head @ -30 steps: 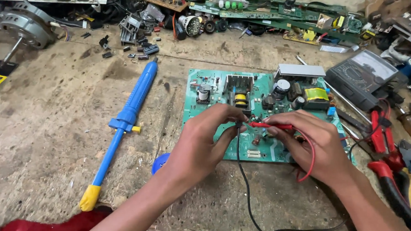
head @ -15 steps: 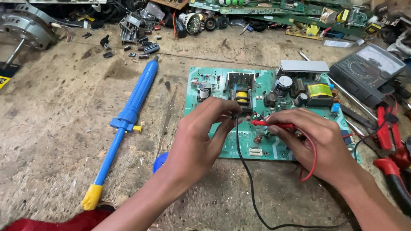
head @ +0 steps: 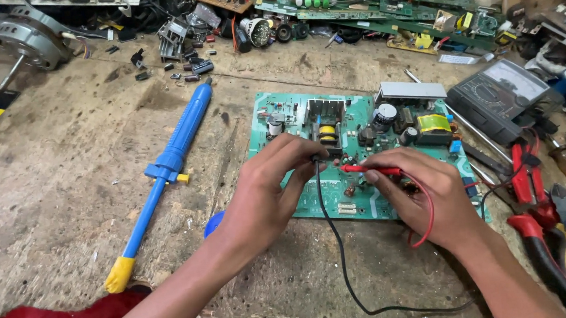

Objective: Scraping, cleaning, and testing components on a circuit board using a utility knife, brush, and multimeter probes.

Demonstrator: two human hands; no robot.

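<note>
Both forearms come up from the bottom edge and meet over the green circuit board [head: 361, 154], which lies flat on the worn counter [head: 68, 178]. The left hand [head: 265, 193] curls knuckles-up, fingertips pinching the black probe [head: 316, 160] near the board's middle; its black lead [head: 341, 260] trails toward the viewer. The right hand [head: 429, 196] pinches the red probe [head: 369, 169], which lies nearly level, long axis left-right, tip pointing left toward the black one. A blue desoldering pump [head: 165, 166] lies diagonally to the left, and a multimeter [head: 498, 93] sits right of the board.
</note>
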